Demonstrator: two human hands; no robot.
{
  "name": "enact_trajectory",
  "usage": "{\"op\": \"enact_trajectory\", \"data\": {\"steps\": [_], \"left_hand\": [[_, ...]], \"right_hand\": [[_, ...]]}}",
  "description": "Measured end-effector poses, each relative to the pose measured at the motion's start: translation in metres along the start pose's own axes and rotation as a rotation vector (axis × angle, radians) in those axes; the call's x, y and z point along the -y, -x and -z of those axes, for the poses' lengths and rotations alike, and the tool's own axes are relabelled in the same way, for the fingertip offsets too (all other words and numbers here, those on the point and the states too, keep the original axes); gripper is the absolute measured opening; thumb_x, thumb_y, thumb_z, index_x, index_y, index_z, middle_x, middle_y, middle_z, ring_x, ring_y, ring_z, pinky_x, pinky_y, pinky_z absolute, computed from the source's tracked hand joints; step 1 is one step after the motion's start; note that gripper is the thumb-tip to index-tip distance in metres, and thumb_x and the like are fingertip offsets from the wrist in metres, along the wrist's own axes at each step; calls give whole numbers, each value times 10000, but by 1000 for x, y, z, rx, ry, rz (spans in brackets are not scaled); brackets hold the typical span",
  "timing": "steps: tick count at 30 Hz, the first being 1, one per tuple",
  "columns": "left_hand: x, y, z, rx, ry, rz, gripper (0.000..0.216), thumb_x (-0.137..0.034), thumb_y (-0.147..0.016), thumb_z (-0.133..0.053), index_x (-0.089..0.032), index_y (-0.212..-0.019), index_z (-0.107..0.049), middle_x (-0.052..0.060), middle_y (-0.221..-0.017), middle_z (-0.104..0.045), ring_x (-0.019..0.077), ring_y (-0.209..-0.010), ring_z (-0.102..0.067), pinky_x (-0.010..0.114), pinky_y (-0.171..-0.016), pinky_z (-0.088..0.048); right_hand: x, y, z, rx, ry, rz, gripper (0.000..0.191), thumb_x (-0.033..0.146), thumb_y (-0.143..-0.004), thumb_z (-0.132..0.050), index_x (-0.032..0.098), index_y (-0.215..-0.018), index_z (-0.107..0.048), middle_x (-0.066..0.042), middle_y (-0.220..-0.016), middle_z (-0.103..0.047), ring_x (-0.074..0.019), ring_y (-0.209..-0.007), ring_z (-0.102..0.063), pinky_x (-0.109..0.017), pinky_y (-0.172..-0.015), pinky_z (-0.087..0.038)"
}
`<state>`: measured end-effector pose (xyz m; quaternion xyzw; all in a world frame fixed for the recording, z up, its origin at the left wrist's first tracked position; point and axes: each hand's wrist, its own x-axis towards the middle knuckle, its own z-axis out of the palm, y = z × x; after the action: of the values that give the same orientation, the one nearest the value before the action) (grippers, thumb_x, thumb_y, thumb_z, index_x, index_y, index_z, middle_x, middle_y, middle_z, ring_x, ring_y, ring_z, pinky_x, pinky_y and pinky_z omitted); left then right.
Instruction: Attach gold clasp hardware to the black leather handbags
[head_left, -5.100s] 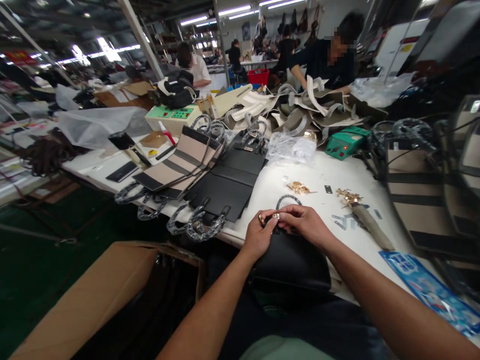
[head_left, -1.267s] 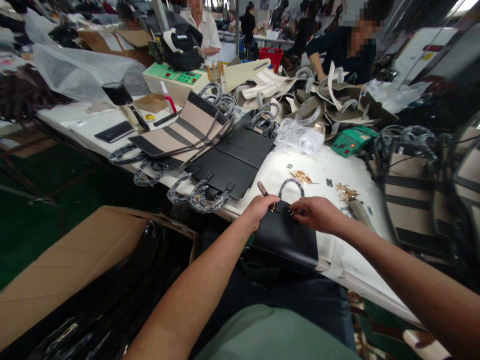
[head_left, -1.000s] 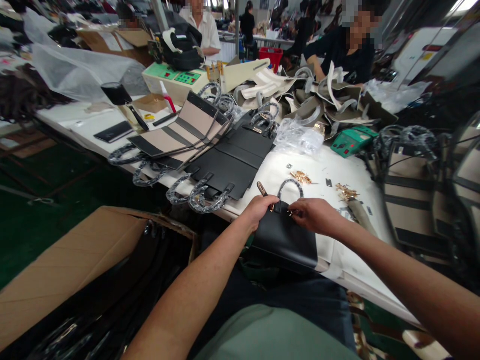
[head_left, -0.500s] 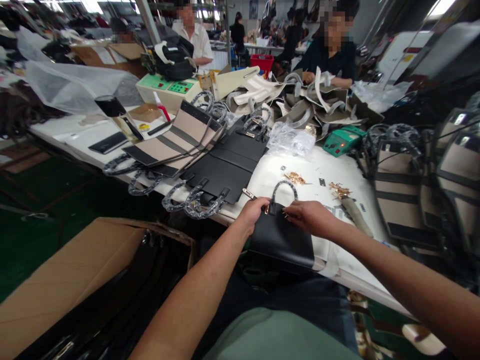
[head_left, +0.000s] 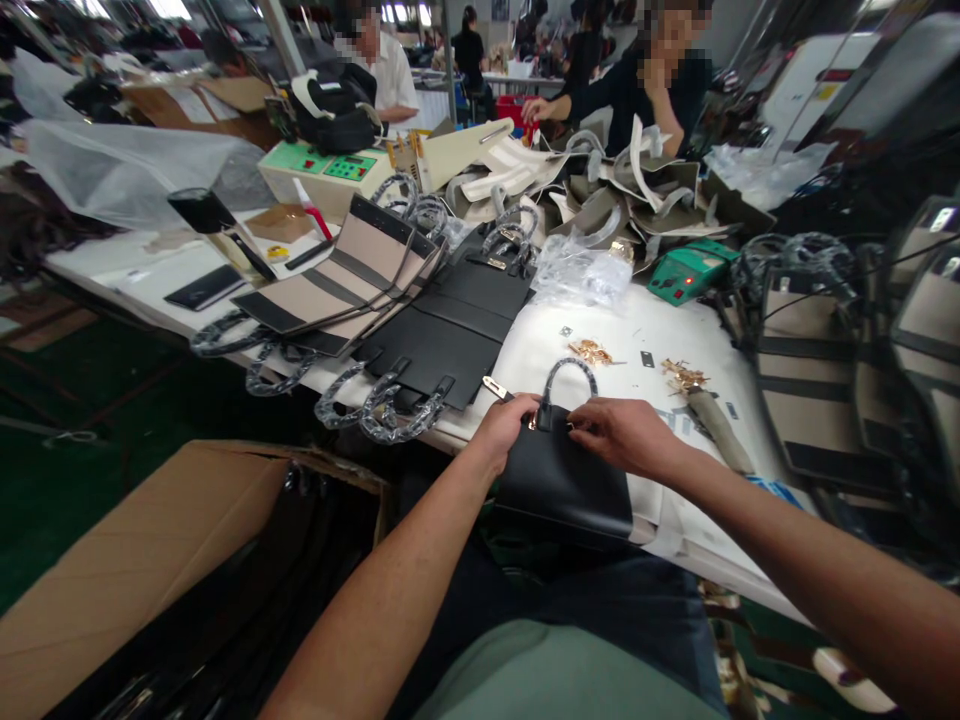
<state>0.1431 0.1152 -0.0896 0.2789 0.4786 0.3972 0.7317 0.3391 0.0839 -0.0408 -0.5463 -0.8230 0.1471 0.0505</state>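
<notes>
A black handbag panel [head_left: 562,485] lies at the table's near edge, its arched handle [head_left: 570,366] wrapped in clear plastic. My left hand [head_left: 508,432] is closed on the panel's upper left edge, beside a gold metal fitting. Past its fingers sticks out a strap with a gold plate [head_left: 495,388]. My right hand [head_left: 619,432] pinches at the panel just right of the handle's base. Something small and shiny shows at those fingertips, too small to name. Small gold metal pieces [head_left: 590,352] lie in a heap beyond the handle.
More black bag panels [head_left: 442,330] with wrapped handles lie to the left. A green device [head_left: 691,270] and a second gold heap [head_left: 684,376] are to the right. A cardboard box [head_left: 142,540] stands lower left. Across the table sits a person [head_left: 637,100] behind piled grey pieces.
The view has shifted slightly. My hands stay at the same places on the panel, with the right fingers slightly moved. The person across has raised one hand and reached the other sideways.
</notes>
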Motion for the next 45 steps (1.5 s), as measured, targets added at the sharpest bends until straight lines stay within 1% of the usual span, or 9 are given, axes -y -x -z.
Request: {"op": "enact_trajectory", "data": {"steps": [8, 12, 16, 19, 22, 24, 33, 39, 45], "left_hand": [[0, 1, 1, 12, 22, 9, 241, -211, -612, -651, -146, -830, -731, 1, -641, -649, 148, -611, -576, 258, -610, -436], [0, 1, 1, 16, -20, -31, 207, -213, -630, -640, -143, -802, -732, 2, -662, -652, 146, -647, -581, 255, -639, -433], [-1, 4, 1, 4, -48, -57, 186, -212, -641, -638, -151, -788, -734, -8, -653, -642, 138, -647, -566, 251, -646, -421], [-2, 5, 1, 9, -47, -68, 184, -212, -645, -634, -154, -783, -740, -5, -674, -648, 140, -664, -568, 252, -655, -421], [-2, 6, 1, 27, -54, -82, 185, -212, -649, -621, -152, -775, -743, 0, -689, -651, 145, -680, -569, 253, -656, -418], [-2, 6, 0, 35, -59, -86, 180, -210, -647, -617, -153, -765, -740, -5, -670, -638, 143, -670, -557, 253, -646, -409], [0, 4, 3, 38, -80, -128, 160, -215, -649, -611, -158, -745, -726, -13, -660, -614, 139, -664, -533, 259, -666, -395], [-1, 7, 6, 21, -100, -89, 220, -245, -651, -612, -149, -816, -722, -8, -673, -630, 156, -687, -553, 261, -655, -389], [-3, 8, 6, 43, -61, -151, 232, -225, -622, -618, -132, -818, -701, -7, -646, -633, 160, -672, -559, 265, -675, -400]], "right_hand": [[8, -5, 3, 23, -24, -163, 113, 333, -796, -668, 295, -893, -711, 58, -888, -732, -154, -798, -644, -249, -610, -348], [12, -9, 2, 34, -5, -202, 88, 329, -775, -681, 290, -848, -712, 59, -850, -731, -155, -768, -640, -250, -584, -327], [9, -8, 1, 46, -60, -139, 68, 316, -778, -705, 291, -841, -712, 71, -836, -726, -141, -755, -649, -243, -602, -353], [6, -4, -2, 15, -88, -76, 82, 331, -817, -681, 287, -878, -713, 54, -879, -725, -144, -786, -651, -246, -646, -390], [5, 1, -5, -31, -108, -124, 140, 365, -842, -659, 286, -946, -709, 39, -885, -729, -156, -795, -654, -256, -671, -408], [7, 3, -7, -43, -92, -160, 140, 368, -837, -657, 277, -933, -700, 38, -855, -723, -159, -776, -649, -259, -655, -402], [10, -7, -2, 63, -67, -52, 76, 320, -835, -649, 269, -887, -670, 47, -856, -696, -138, -752, -624, -250, -643, -371], [16, -9, -4, 39, -138, -223, 90, 324, -773, -706, 295, -856, -723, 52, -824, -727, -163, -776, -652, -251, -644, -365], [24, -9, -9, -75, -98, -259, 132, 281, -726, -714, 276, -857, -733, 13, -849, -741, -202, -816, -667, -268, -651, -346]]}}
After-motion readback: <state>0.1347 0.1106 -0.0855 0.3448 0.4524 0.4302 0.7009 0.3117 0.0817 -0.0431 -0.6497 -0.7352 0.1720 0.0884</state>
